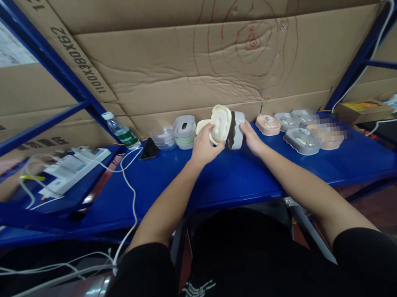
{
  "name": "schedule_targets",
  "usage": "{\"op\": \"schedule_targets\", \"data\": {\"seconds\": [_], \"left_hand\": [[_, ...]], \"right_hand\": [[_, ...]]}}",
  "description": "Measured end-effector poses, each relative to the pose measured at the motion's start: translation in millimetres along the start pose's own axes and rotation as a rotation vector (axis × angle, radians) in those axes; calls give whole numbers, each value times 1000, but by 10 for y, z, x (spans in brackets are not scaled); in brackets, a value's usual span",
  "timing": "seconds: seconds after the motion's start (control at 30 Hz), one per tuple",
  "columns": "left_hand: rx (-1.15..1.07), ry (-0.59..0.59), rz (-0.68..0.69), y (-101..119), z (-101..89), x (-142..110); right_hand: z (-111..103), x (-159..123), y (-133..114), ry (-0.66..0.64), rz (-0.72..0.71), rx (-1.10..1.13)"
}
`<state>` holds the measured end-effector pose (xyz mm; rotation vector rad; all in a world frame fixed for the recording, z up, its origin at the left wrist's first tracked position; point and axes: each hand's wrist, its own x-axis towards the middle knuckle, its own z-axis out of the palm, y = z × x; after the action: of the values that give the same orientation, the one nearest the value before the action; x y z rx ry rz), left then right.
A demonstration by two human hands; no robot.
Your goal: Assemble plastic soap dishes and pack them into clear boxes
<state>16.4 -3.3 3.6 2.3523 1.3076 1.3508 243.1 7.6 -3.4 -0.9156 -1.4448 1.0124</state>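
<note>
My left hand (203,145) is closed round a cream plastic lid (221,122), held upright on edge above the blue shelf (223,179). My right hand (251,136) grips a white box-shaped container (238,130) with a dark brown part (231,133) on its left face, right beside the lid. Both are held near the back of the shelf, close to the cardboard wall.
A stack of lidded containers (185,131) and clear tubs (163,137) stands left of my hands, with a black phone (149,149) and a water bottle (121,132). Several pink and grey lidded boxes (300,138) lie to the right. Power strips (73,168) and white cables (132,193) lie left.
</note>
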Motion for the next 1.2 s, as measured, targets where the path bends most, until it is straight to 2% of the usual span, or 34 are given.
{"op": "schedule_targets", "data": {"seconds": [0.1,0.27,0.53,0.7,0.87,1.2], "left_hand": [[277,109,-78,70,-118,26],[495,130,-129,12,-170,103],[572,14,-147,-149,-101,227],[578,16,-108,-178,-103,220],[584,21,-101,-178,-105,216],[652,-59,-52,-128,-76,193]], "right_hand": [[28,-19,-2,-14,26,80],[69,-44,7,-70,52,94],[81,-47,-15,-78,54,81],[72,-42,-4,-86,50,56],[71,-53,-14,-86,62,58],[82,-77,-76,-92,65,30]]}}
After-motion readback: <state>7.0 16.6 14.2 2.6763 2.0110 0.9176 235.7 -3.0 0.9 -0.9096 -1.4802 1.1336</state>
